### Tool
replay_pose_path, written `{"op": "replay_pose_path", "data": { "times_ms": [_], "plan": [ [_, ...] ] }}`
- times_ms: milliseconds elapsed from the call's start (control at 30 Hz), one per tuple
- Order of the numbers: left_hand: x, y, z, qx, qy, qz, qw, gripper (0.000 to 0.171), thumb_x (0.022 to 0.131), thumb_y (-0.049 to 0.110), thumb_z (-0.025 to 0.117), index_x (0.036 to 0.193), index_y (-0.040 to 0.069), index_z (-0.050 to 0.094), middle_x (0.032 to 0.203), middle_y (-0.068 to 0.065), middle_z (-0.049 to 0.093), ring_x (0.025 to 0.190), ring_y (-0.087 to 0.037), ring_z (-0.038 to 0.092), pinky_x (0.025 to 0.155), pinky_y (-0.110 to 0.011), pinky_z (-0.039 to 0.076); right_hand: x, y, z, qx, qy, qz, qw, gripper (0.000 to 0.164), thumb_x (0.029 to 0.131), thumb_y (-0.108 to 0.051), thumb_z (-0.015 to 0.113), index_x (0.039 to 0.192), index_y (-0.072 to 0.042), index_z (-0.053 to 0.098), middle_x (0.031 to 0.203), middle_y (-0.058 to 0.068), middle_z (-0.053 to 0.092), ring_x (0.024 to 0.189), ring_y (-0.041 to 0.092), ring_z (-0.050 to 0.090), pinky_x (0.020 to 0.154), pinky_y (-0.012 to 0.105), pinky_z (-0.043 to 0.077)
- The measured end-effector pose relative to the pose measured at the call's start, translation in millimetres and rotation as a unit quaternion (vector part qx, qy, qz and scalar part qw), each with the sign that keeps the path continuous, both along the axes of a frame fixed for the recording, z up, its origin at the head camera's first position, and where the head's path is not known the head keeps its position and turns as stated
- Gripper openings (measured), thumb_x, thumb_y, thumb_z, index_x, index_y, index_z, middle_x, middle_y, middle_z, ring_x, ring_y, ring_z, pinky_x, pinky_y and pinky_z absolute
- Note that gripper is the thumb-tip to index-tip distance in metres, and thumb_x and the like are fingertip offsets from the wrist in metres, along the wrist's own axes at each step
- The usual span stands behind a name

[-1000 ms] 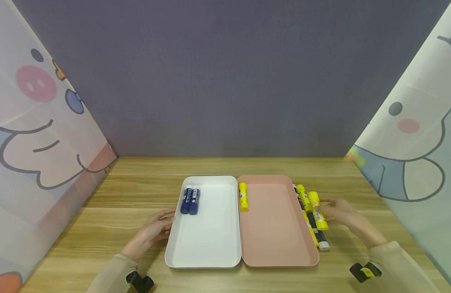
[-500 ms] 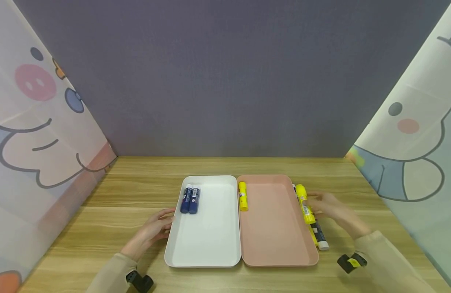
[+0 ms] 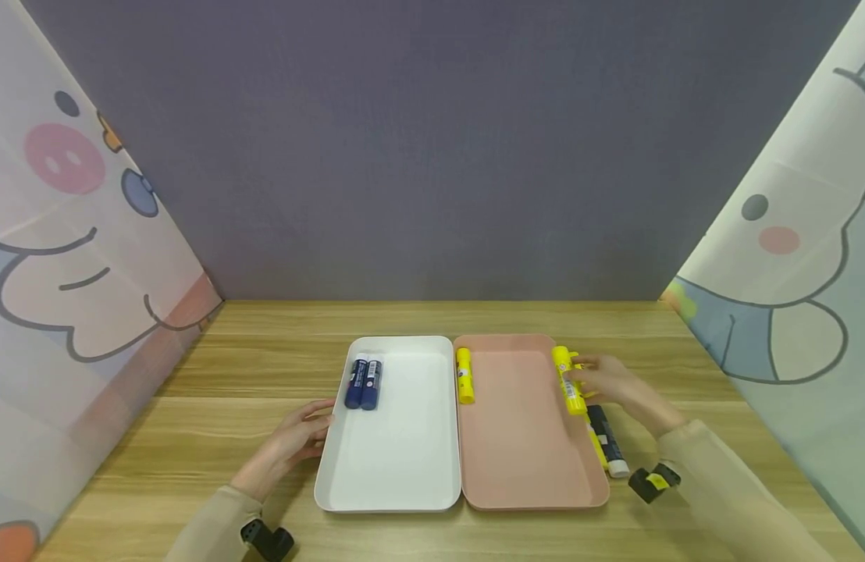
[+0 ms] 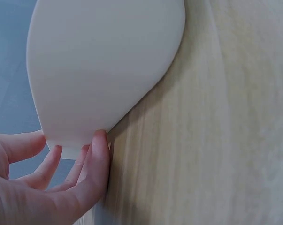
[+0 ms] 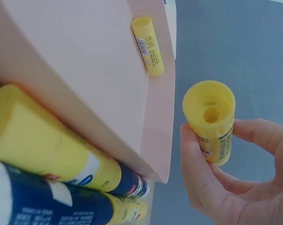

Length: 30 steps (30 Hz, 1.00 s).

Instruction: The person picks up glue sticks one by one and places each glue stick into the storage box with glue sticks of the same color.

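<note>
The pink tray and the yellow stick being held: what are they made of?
The pink tray looks like smooth matte plastic: even colour, thin rim. The held yellow stick seems smooth, hard plastic, with a hollow moulded end; its printed label may be paper or film.

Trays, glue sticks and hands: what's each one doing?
White tray: holding two blue sticks
Blue sticks: lying side by side
Pink tray: holding one yellow stick
That yellow stick: lying down
Held yellow stick: midair
Outside sticks: lying beside pink tray
Left hand: touching white tray
Right hand: pinching held yellow stick
</note>
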State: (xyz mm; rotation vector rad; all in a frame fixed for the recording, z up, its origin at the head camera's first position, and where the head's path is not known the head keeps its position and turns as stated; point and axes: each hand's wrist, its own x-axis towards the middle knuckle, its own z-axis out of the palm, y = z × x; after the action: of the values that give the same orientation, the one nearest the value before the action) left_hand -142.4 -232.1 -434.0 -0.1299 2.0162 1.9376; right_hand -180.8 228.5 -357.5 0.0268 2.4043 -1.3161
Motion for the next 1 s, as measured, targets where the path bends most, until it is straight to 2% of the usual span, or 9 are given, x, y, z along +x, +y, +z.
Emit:
{"op": "replay_pose_path", "data": {
  "times_ms": [233,400,567,600,800,900,933,1000],
  "plan": [
    [-1.3,-0.5,-0.1,0.003,0.002,-0.006,1.0000,0.050,0.091,0.010,0.045,0.130,-0.011,0.024,0.099,-0.009,0.061,0.078,-0.013,0.060,0.068,-0.033,0.048,-9.2,-8.2,0.6,-0.022,-0.019,-0.007,1.000,0.067,0.088,-0.023,0.052,0.134,0.013,0.019,0.122,0.035,0.034,0.098,0.035,0.052,0.077,0.040,0.048],
    [-2.1,-0.2,0.0,0.007,0.004,-0.008,0.9999,0.050,0.091,0.010,0.046,0.130,-0.012,0.023,0.099,-0.009,0.061,0.078,-0.013,0.060,0.068,-0.033,0.048,-15.8,-14.2,-1.2,-0.039,-0.024,-0.009,0.999,0.066,0.088,-0.022,0.052,0.134,0.012,0.020,0.105,0.023,0.049,0.084,0.022,0.053,0.076,0.038,0.048],
    [-2.4,1.4,1.3,0.002,0.001,0.001,1.0000,0.050,0.091,0.010,0.046,0.130,-0.011,0.025,0.100,-0.010,0.060,0.078,-0.014,0.060,0.068,-0.034,0.048,-20.7,-25.3,-1.9,-0.041,-0.026,-0.011,0.999,0.064,0.088,-0.021,0.052,0.134,0.011,0.021,0.111,0.028,0.047,0.092,0.030,0.054,0.078,0.039,0.047],
    [-2.6,1.4,1.5,0.001,0.001,0.001,1.0000,0.049,0.091,0.010,0.046,0.130,-0.011,0.025,0.100,-0.010,0.060,0.078,-0.014,0.060,0.068,-0.034,0.048,-21.3,-27.9,-1.7,-0.040,-0.024,-0.006,0.999,0.064,0.088,-0.021,0.051,0.134,0.012,0.021,0.118,0.029,0.044,0.095,0.030,0.054,0.079,0.040,0.047],
    [-2.3,-0.9,1.6,0.008,0.004,-0.011,0.9999,0.051,0.091,0.011,0.047,0.131,-0.011,0.023,0.100,-0.009,0.060,0.079,-0.014,0.060,0.068,-0.033,0.048,-26.7,-37.8,-5.4,-0.060,-0.004,0.020,0.998,0.062,0.088,-0.024,0.052,0.131,0.013,0.025,0.116,0.025,0.048,0.091,0.027,0.056,0.081,0.041,0.045],
    [-1.8,-2.2,0.2,0.017,0.003,-0.016,0.9997,0.053,0.091,0.011,0.047,0.131,-0.011,0.022,0.099,-0.008,0.061,0.079,-0.013,0.060,0.068,-0.033,0.047,-34.4,-40.3,-14.2,-0.066,-0.001,0.021,0.998,0.066,0.084,-0.026,0.057,0.130,0.012,0.028,0.114,0.025,0.048,0.092,0.030,0.056,0.078,0.039,0.046],
    [-1.7,-2.5,-0.3,0.020,0.002,-0.017,0.9996,0.053,0.091,0.012,0.047,0.132,-0.011,0.022,0.098,-0.007,0.061,0.079,-0.013,0.060,0.068,-0.033,0.047,-41.0,-38.5,-21.5,-0.076,0.001,0.028,0.997,0.066,0.082,-0.028,0.060,0.128,0.012,0.032,0.110,0.023,0.051,0.088,0.028,0.057,0.075,0.037,0.047],
    [-1.5,-3.2,-1.4,0.024,0.002,-0.020,0.9995,0.053,0.091,0.012,0.047,0.132,-0.011,0.022,0.096,-0.005,0.061,0.079,-0.013,0.060,0.068,-0.032,0.047,-47.0,-41.4,-26.9,-0.065,-0.001,0.026,0.998,0.067,0.081,-0.027,0.063,0.127,0.012,0.034,0.108,0.022,0.052,0.086,0.028,0.058,0.073,0.036,0.048]
  ]
}}
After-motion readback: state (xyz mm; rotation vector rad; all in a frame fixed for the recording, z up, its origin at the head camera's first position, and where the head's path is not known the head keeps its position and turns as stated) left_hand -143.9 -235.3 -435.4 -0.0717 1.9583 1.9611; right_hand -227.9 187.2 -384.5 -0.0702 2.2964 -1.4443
